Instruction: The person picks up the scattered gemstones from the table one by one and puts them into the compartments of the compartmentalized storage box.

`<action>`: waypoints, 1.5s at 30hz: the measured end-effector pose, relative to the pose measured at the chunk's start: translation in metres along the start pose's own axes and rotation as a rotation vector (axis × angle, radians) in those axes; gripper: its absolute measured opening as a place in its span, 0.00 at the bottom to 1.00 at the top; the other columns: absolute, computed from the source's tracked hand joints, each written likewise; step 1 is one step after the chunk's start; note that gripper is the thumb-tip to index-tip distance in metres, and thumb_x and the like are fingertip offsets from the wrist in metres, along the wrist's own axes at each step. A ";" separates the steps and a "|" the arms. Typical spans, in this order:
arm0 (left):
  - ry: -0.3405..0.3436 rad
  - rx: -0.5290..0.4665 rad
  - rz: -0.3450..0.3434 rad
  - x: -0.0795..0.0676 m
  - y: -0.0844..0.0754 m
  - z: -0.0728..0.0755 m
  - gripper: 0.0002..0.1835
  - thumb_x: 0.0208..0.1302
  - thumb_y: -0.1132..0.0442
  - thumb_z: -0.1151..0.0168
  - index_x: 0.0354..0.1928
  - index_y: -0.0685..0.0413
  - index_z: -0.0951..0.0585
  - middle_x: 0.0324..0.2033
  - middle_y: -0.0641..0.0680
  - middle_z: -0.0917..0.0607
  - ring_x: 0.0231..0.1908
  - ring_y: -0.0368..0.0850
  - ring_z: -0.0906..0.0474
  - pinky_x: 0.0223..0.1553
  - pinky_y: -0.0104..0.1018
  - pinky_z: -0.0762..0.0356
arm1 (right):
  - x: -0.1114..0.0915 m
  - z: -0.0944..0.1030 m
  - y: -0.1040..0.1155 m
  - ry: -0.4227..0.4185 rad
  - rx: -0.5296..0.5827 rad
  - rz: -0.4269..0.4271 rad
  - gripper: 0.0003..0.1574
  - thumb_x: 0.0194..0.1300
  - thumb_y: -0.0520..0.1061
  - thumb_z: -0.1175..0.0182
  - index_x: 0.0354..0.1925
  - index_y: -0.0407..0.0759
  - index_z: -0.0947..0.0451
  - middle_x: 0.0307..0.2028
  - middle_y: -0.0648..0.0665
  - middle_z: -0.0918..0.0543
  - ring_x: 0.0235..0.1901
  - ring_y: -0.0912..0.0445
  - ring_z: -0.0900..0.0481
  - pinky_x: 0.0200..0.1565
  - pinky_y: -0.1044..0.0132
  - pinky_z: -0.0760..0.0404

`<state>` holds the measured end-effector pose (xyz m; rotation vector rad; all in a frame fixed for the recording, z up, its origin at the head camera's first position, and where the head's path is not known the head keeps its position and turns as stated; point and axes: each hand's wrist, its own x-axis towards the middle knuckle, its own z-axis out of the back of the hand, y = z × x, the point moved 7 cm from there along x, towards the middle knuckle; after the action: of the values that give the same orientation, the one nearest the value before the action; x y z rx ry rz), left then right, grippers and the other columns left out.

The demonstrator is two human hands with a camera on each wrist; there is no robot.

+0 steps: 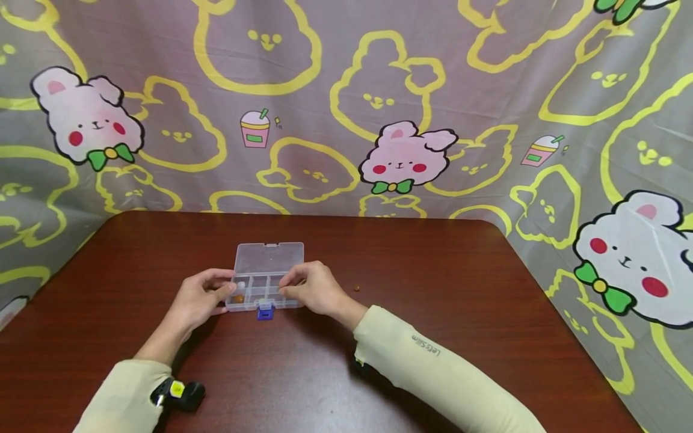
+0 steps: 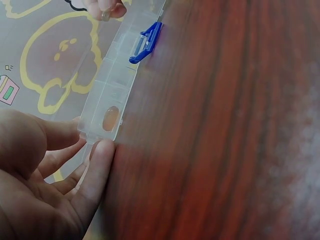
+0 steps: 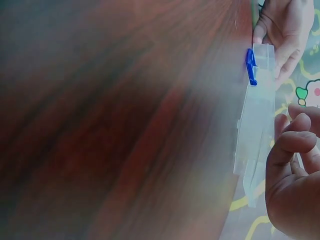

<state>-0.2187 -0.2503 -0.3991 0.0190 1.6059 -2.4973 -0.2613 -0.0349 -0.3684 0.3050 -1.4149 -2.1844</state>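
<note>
A clear plastic compartment box point(image 1: 260, 293) lies on the table with its lid point(image 1: 269, 258) tipped back and a blue latch point(image 1: 265, 313) at its front. My left hand point(image 1: 199, 297) grips its left end, thumb at the front corner and fingers behind, as the left wrist view shows. An amber bead point(image 1: 238, 298) sits in the front left compartment, a whitish piece point(image 1: 240, 285) behind it. Over the right compartments, my right hand point(image 1: 314, 290) has thumb and forefinger together. A small brownish bead point(image 2: 105, 16) shows at its fingertips in the left wrist view.
A small brown bead point(image 1: 357, 288) lies on the dark wooden table point(image 1: 433, 270), right of the box. Behind the table hangs a grey curtain point(image 1: 314, 120) with cartoon prints. A black wrist device point(image 1: 181, 394) is strapped by the left sleeve.
</note>
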 end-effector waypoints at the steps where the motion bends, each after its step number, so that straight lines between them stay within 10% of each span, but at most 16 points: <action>1: 0.000 -0.001 0.003 0.000 0.000 0.000 0.20 0.74 0.66 0.42 0.64 0.65 0.26 0.48 0.65 0.20 0.41 0.49 0.21 0.35 0.37 0.14 | 0.001 -0.001 0.000 0.000 0.001 0.002 0.03 0.59 0.34 0.29 0.34 0.39 0.13 0.25 0.52 0.16 0.18 0.57 0.22 0.20 0.69 0.23; 45: 0.001 0.001 -0.006 0.000 0.000 0.000 0.20 0.74 0.66 0.41 0.64 0.65 0.25 0.48 0.65 0.20 0.41 0.49 0.22 0.35 0.36 0.14 | 0.004 -0.008 0.004 -0.036 -0.061 -0.007 0.02 0.57 0.35 0.27 0.30 0.40 0.13 0.23 0.53 0.16 0.20 0.66 0.26 0.21 0.74 0.28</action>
<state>-0.2187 -0.2507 -0.3988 0.0159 1.6069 -2.5032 -0.2595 -0.0446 -0.3676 0.2506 -1.3652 -2.2446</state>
